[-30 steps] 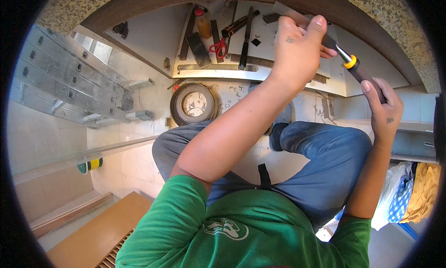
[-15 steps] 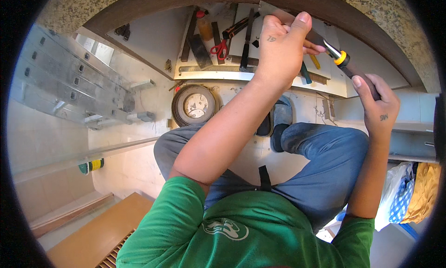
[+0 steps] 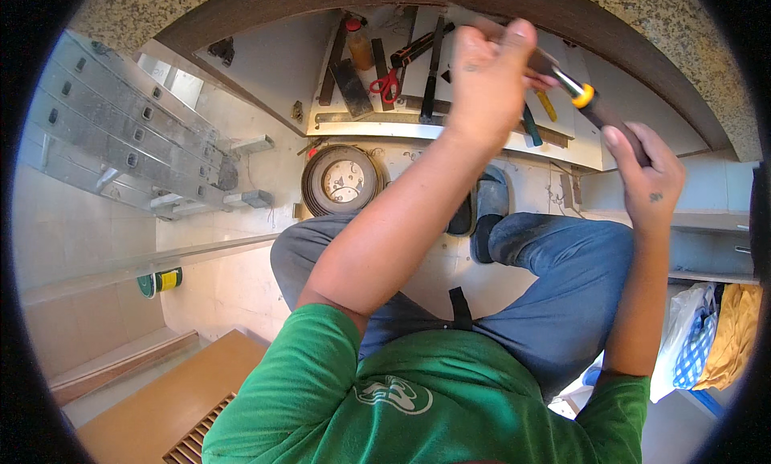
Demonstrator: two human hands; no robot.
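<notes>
My right hand [image 3: 649, 171] is wrapped around the dark, yellow-ringed handle of a long flat file [image 3: 572, 84]. Closed over the file's metal blade is my left hand [image 3: 490, 82], its thumb on top; motion smears its fingers. The blade lies along the brown edge strip [image 3: 353, 10] under the speckled countertop, and its far end is blurred. Below and beyond my left hand, on a white board [image 3: 377, 130], are red-handled scissors [image 3: 385, 86], a black-handled tool [image 3: 428, 86] and a dark flat block [image 3: 352, 88].
A coiled brown edging roll [image 3: 309, 183] stands on the floor before my knees. An aluminium ladder [image 3: 120, 134] leans at the left, with a green tin [image 3: 159, 282] below it. Bags and cloth [image 3: 723, 335] hang at the right. A bottle [image 3: 359, 48] stands among the tools.
The file has slid slightly toward the far left, with both hands moving along with it. My left hand looks more blurred now. The tools on the board stay in place.
</notes>
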